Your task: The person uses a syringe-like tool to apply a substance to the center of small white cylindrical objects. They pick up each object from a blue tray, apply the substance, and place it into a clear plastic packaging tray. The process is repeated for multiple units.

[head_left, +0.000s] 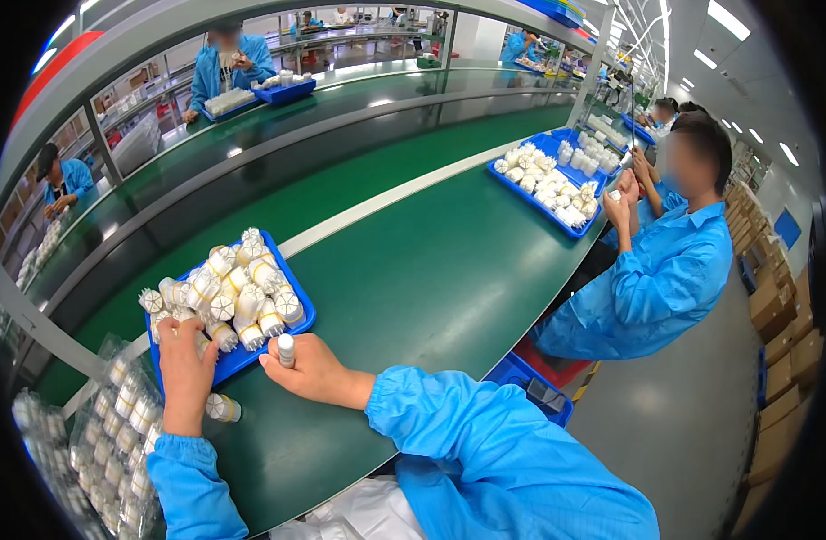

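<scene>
With the blue tray [298, 321] heaped with white capped cylinders [237, 292], the right hand [309, 369] clamps one small cylinder [286, 349] upright, the left hand [186, 373] lies open-fingered on the tray's near edge, and another cylinder [222, 408] lies loose on the green bench [431, 270], so the work looks midway.

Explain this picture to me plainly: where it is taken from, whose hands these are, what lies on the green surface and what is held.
A wide-angle camera on a person's head looks down, so straight edges bend. The blue sleeves coming from below are that person's own. The right hand has its grip around a small white plastic cylinder. The left hand rests at the edge of a blue plastic tray heaped with similar white cylindrical parts. One more such part lies loose on the green work surface. Clear bags of parts sit left. A co-worker in blue sits to the right.
</scene>
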The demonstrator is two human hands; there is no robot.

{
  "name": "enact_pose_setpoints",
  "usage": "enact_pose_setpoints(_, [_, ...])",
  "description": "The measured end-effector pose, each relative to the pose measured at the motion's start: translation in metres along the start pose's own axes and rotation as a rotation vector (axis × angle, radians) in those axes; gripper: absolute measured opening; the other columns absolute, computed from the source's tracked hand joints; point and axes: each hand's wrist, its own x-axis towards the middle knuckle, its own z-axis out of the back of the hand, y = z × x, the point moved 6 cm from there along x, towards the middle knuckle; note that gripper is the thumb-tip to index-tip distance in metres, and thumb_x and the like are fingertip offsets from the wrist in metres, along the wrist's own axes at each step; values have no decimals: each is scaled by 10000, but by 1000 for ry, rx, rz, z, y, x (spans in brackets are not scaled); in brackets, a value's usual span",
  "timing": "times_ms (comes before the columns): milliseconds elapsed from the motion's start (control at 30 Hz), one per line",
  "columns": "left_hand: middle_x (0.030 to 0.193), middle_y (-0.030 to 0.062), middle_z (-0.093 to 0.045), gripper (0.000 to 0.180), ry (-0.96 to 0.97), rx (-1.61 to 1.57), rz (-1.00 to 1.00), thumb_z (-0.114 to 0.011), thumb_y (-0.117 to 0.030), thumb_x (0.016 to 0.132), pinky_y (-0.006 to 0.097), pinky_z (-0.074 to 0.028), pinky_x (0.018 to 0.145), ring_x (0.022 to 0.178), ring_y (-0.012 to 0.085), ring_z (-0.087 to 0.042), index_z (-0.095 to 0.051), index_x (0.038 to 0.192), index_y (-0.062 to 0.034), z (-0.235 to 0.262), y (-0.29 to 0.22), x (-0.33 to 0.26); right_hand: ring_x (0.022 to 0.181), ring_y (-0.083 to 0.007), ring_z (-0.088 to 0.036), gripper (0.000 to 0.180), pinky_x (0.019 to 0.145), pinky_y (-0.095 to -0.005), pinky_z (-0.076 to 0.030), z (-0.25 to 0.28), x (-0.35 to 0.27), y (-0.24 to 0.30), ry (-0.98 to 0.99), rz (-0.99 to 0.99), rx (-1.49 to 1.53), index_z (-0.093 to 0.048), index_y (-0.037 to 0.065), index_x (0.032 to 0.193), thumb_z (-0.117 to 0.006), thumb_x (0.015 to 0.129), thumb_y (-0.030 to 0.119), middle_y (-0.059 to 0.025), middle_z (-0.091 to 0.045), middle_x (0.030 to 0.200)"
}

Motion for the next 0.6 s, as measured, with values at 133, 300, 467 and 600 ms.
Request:
enact_pose_setpoints(133, [1145, 172, -497, 330, -132, -79, -12, -740, -34, 806, 459, -497, 845, 1007, 389, -584, -602, 1105, -49, 32, -23, -17, 499, -201, -397, 355, 489, -385, -346, 5, -2, 1, -16, 22, -5, -460, 54, 654, -648, 927, 179, -75, -440, 552])
enact_pose_setpoints(300, [1058, 154, -536, 401, 53, -385, -90, -775, -36, 754, 414, -518, 756, 940, 354, -605, -623, 1123, -76, 54, -74, -69, 521, -138, -415, 308, 486, -365, -347, 8, 4, 11, -73, 31, 46, -516, 48, 675, -644, 930, 162, -54, -476, 564])
enact_pose_setpoints(467, [1086, 130, -558, 457, 99, -453, -256, -797, -61, 753, 348, -537, 661, 891, 288, -614, -619, 1175, -63, -26, -69, -96, 576, -104, -511, 227, 508, -337, -419, 11, 1, -8, -82, -96, 185, -580, 48, 713, -631, 923, 117, -30, -581, 622])
enact_pose_setpoints(600, [1114, 117, -549, 512, 82, -523, -150, -815, -102, 775, 338, -543, 656, 854, 259, -619, -591, 1234, -63, -26, -57, -94, 567, -54, -504, 313, 507, -259, -409, 14, 1, 4, -41, -186, 278, -556, 84, 662, -605, 970, 111, 5, -553, 610])
